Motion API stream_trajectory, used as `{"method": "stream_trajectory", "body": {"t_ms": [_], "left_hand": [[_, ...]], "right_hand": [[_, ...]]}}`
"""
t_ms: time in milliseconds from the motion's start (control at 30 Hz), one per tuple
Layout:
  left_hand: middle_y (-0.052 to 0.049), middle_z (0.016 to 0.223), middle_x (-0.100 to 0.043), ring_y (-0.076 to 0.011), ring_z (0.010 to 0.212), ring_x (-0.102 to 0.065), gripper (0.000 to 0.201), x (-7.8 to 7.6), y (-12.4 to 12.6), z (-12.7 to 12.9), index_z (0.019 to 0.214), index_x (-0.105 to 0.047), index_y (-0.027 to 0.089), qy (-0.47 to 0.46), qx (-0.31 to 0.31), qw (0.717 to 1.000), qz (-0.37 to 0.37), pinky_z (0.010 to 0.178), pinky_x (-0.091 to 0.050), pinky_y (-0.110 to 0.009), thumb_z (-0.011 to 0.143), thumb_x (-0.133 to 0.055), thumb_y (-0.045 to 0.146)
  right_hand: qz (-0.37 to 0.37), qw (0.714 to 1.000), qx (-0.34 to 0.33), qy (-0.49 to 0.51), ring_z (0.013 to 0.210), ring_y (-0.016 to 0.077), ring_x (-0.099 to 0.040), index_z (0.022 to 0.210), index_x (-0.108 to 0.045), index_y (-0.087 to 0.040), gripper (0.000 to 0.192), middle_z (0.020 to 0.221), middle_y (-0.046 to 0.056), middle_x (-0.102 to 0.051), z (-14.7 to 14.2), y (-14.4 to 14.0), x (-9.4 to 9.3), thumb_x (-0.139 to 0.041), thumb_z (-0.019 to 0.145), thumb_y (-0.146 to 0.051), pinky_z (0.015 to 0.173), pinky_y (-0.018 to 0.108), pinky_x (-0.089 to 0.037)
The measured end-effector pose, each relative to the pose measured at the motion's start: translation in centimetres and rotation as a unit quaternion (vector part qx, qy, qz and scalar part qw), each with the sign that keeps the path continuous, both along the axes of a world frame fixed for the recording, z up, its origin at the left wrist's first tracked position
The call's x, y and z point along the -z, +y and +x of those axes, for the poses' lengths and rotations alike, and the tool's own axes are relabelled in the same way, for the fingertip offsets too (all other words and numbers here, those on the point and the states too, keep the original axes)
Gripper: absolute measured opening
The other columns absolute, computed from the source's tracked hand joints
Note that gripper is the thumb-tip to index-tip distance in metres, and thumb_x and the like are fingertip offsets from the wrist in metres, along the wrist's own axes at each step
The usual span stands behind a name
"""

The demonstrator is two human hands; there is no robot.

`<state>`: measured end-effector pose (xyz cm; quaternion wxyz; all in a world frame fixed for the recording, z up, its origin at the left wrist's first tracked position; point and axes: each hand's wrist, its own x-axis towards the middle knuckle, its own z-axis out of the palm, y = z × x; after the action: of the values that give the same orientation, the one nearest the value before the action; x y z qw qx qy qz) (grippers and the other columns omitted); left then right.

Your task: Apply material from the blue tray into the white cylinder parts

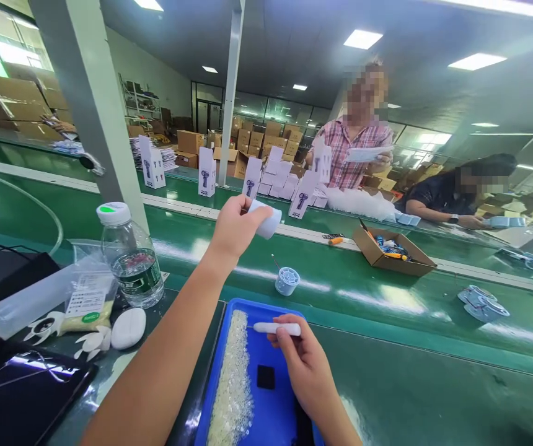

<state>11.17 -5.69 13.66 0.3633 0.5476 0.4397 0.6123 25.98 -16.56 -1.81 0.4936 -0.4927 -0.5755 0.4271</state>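
Observation:
My left hand (238, 224) is stretched out over the green belt, fingers wrapped round a pale cylindrical plastic part (266, 219). Below it and to the right, a light-blue round plastic housing (287, 281) with a slotted top stands on the belt, a thin wire sticking up from it. My right hand (300, 356) grips a white pen-like tool (278, 329) with a thin tip pointing left. This tool is above a blue tray (258, 310), near its heap of small translucent washers (233, 378). A black square block (265, 376) lies in the tray.
A water bottle (131, 260), a bag of granules (88, 303) and a white rounded object (128, 328) sit on the left. Upright printed boxes (207, 173) and a cardboard tray of parts (392, 251) stand beyond the belt. Two people (352, 142) work across it. Blue parts (483, 303) lie at right.

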Motion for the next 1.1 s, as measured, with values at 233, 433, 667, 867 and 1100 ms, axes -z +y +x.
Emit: {"method": "stream_trajectory", "body": {"t_ms": [233, 433, 667, 867, 1100], "left_hand": [[0.004, 0.061, -0.035, -0.0075, 0.055, -0.033, 0.028, 0.1, 0.0, 0.0, 0.059, -0.037, 0.018, 0.000, -0.003, 1.000, 0.016, 0.052, -0.026, -0.025, 0.067, -0.062, 0.027], [0.004, 0.062, -0.038, -0.0085, 0.057, -0.037, 0.027, 0.0, 0.1, -0.2, 0.059, -0.039, 0.019, 0.014, 0.002, 1.000, 0.010, 0.053, -0.028, -0.025, 0.067, -0.062, 0.030], [0.004, 0.061, -0.036, -0.0088, 0.056, -0.037, 0.029, 0.2, 0.2, 0.1, 0.059, -0.036, 0.019, 0.027, -0.002, 1.000, -0.001, 0.053, -0.029, -0.025, 0.067, -0.062, 0.030], [0.003, 0.064, -0.042, -0.0098, 0.058, -0.041, 0.024, 0.4, 0.6, 0.2, 0.062, -0.042, 0.019, 0.024, -0.012, 0.999, -0.018, 0.053, -0.031, -0.025, 0.068, -0.062, 0.032], [0.003, 0.065, -0.043, -0.0097, 0.058, -0.041, 0.024, 0.8, 0.8, 0.4, 0.063, -0.042, 0.019, 0.031, -0.013, 0.999, -0.028, 0.052, -0.031, -0.025, 0.069, -0.061, 0.033]], "right_hand": [[0.080, 0.988, 0.062, -0.115, 0.056, 0.0122, -0.048, 0.080, -0.051, -0.021, 0.023, 0.065, -0.003, -0.051, 0.9, -0.2, -1.2, -0.046, 0.089, -0.041, 0.054, 0.022, -0.041], [0.113, 0.977, 0.099, -0.154, 0.056, 0.0115, -0.045, 0.074, -0.045, -0.021, 0.025, 0.062, -0.004, -0.049, 2.3, -0.2, -1.7, -0.042, 0.092, -0.039, 0.056, 0.022, -0.038], [0.095, 0.977, 0.101, -0.159, 0.057, 0.0118, -0.044, 0.073, -0.043, -0.022, 0.027, 0.062, -0.004, -0.049, 2.3, 0.0, -1.7, -0.040, 0.092, -0.041, 0.057, 0.023, -0.037], [0.100, 0.978, 0.080, -0.163, 0.057, 0.0118, -0.045, 0.075, -0.044, -0.021, 0.026, 0.063, -0.003, -0.048, 2.0, -0.1, -1.6, -0.041, 0.092, -0.040, 0.056, 0.023, -0.037], [0.116, 0.973, 0.101, -0.170, 0.054, 0.0115, -0.043, 0.073, -0.044, -0.021, 0.026, 0.061, -0.004, -0.047, 2.2, -0.3, -1.7, -0.042, 0.092, -0.039, 0.053, 0.022, -0.036]]}}
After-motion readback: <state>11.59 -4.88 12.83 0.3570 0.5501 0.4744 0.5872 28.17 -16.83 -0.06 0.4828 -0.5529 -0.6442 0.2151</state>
